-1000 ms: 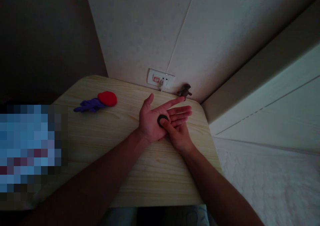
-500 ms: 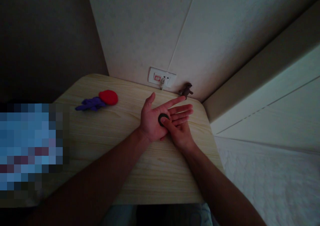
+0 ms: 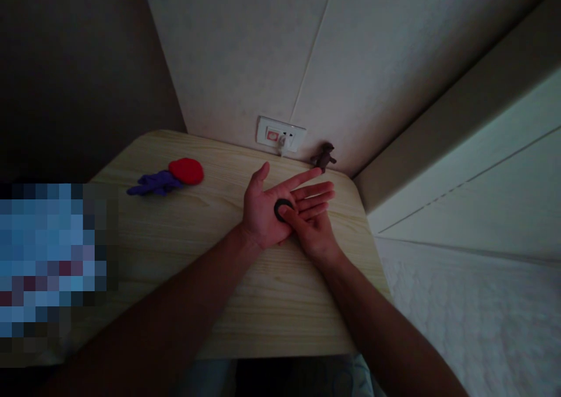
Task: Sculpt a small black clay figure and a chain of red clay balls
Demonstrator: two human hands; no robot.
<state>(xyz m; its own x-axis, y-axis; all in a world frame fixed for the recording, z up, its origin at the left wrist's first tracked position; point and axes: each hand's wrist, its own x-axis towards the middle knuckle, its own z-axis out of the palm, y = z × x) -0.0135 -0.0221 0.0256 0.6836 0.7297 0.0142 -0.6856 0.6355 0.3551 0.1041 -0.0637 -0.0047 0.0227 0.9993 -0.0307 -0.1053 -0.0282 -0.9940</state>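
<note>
Palm up over the table, my left hand point(image 3: 265, 210) is open with its fingers stretched toward the right. A small dark round disc point(image 3: 279, 210), which looks like modelling clay, lies on that palm. The thumb of my right hand point(image 3: 313, 233) presses on the disc, covering part of it. My right fingers are mostly hidden behind the left hand. Beyond my fingertips, a small dark brown figure point(image 3: 323, 156) stands near the wall. To the left on the table lie a flat red disc point(image 3: 187, 171) and a purple lumpy shape point(image 3: 156, 183), touching each other.
The light wood table point(image 3: 228, 321) has rounded back corners and meets the wall. A white wall socket point(image 3: 280, 135) with something clear plugged in sits just above its back edge. A pixelated blue area point(image 3: 44, 251) covers the left side. White quilted bedding point(image 3: 473, 321) is at the right.
The whole view has shifted slightly, with things appearing a little further left. My hands keep nearly the same pose, with the right thumb still on the dark disc.
</note>
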